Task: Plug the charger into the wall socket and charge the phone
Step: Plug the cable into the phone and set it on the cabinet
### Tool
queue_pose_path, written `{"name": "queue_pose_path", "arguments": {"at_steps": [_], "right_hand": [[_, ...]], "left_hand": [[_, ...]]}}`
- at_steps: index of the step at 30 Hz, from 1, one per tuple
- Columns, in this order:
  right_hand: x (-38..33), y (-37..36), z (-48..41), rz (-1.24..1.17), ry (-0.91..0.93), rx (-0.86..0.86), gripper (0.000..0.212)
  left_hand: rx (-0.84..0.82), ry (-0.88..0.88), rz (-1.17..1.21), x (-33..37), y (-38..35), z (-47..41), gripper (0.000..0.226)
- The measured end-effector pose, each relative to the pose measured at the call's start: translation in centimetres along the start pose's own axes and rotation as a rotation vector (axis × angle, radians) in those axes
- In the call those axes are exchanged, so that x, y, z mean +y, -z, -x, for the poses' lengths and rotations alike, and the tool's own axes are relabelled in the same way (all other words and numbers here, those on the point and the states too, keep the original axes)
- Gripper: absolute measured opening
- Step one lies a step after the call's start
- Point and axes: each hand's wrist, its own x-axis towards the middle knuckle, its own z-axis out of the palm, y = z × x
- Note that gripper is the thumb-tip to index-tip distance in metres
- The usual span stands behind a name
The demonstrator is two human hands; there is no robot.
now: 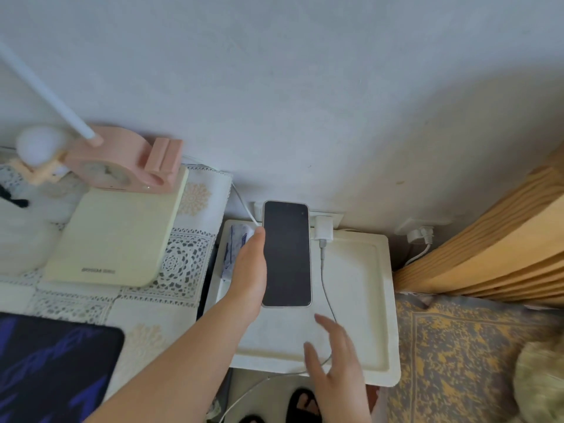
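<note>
My left hand [248, 270] holds a phone [287, 253] with a dark screen, upright above the white tray-top stand [366, 300]. A white charger [323, 228] sits plugged into the wall socket [331, 215] just right of the phone. Its grey cable [325, 282] runs down over the stand and under my right hand [334, 361]. That hand hovers with fingers spread at the stand's front, by the cable; I cannot tell whether it touches it. The cable's free end is hidden.
A pale yellow pad [119, 236] and a pink desk lamp base [122, 164] lie on a lace-covered table at left. A dark mouse mat [52, 367] is lower left. A wooden bed frame [494, 239] and patterned blanket [451, 355] fill the right. A second plug [422, 233] sits by the wall.
</note>
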Motion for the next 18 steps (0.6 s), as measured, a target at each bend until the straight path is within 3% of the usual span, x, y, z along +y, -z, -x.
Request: {"name": "queue_pose_path", "arguments": {"at_steps": [7, 11, 15, 18], "right_hand": [[-6.6, -3.2, 9.0, 0.03, 0.244, 0.053, 0.045], [-10.2, -3.3, 11.2, 0.069, 0.364, -0.051, 0.037], [-12.5, -4.0, 13.1, 0.113, 0.45, -0.123, 0.029], [-13.9, -4.8, 14.3, 0.223, 0.55, -0.199, 0.035]], "left_hand": [[-0.065, -0.027, -0.064, 0.5, 1.8, 1.8, 0.065], [-0.106, -0.063, -0.125, 0.8, 3.1, 2.6, 0.063], [-0.186, -0.095, -0.094, 1.2, 4.3, 3.1, 0.044], [-0.225, -0.151, -0.105, 1.5, 4.9, 3.1, 0.042]]}}
